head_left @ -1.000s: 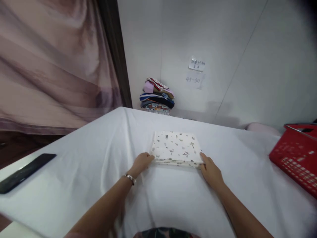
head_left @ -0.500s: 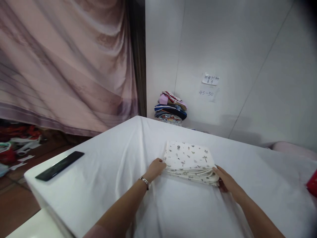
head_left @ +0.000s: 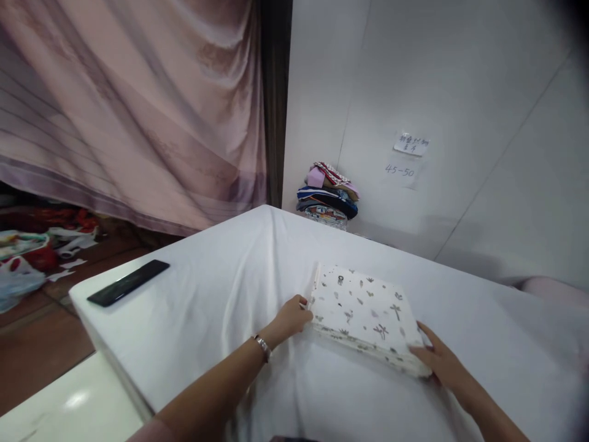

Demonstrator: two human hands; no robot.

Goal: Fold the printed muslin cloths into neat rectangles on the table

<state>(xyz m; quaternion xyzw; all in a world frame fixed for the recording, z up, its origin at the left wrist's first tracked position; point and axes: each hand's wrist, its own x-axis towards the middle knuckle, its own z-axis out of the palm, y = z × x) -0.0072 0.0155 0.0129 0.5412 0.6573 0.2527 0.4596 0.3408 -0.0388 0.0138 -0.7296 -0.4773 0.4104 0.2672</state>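
A folded white cloth (head_left: pixel 363 307) printed with small plants and palm trees lies in several layers on the white-covered table. My left hand (head_left: pixel 291 318) pinches its left edge near the front corner, and a silver bracelet (head_left: pixel 263 347) circles that wrist. At the cloth's right front corner, my right hand (head_left: pixel 439 359) grips the layers with the thumb on top; the other fingers are partly hidden beneath and behind the corner.
A black phone-like slab (head_left: pixel 129 282) lies near the table's left edge. Beyond the far edge, a stack of folded clothes (head_left: pixel 327 195) stands against the wall with paper notes (head_left: pixel 411 144). A pink curtain (head_left: pixel 184 110) hangs at left, above bags (head_left: pixel 21 282) on the floor.
The cloth's right end has come nearer to me with my right hand, so its front edge slants more and its top lies flatter. The camera view has shifted slightly left.
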